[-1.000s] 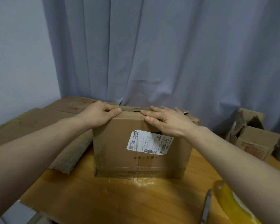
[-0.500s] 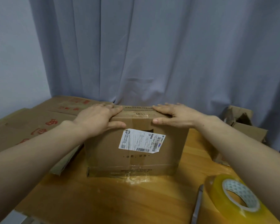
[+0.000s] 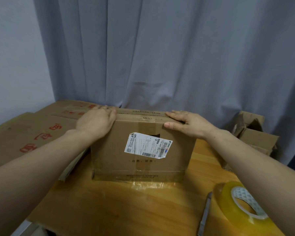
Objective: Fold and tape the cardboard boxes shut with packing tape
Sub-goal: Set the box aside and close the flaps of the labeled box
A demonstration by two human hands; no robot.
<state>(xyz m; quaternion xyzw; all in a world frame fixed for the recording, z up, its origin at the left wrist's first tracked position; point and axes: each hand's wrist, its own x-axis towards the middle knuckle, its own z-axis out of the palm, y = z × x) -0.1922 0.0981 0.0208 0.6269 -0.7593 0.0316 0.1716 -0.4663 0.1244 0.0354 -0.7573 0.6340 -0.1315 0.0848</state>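
Note:
A brown cardboard box [image 3: 143,160] with a white shipping label [image 3: 147,147] on its near face stands in the middle of the wooden table [image 3: 126,201]. Its top flaps lie folded down. My left hand [image 3: 96,122] presses flat on the top left corner, fingers straight. On the top right edge rests my right hand [image 3: 186,122], fingers flat on the lid and thumb against the front face. A roll of clear yellowish packing tape [image 3: 242,204] lies at the near right of the table.
Flattened cardboard sheets [image 3: 24,133] with red print cover the table's left side. A smaller open cardboard box [image 3: 252,133] sits at the far right. A slim grey knife [image 3: 205,215] lies beside the tape roll. A grey curtain [image 3: 160,57] hangs behind.
Both hands have slid apart along the box top, from near the middle out to the left and right corners. The head camera has tipped down, bringing the tape roll into view.

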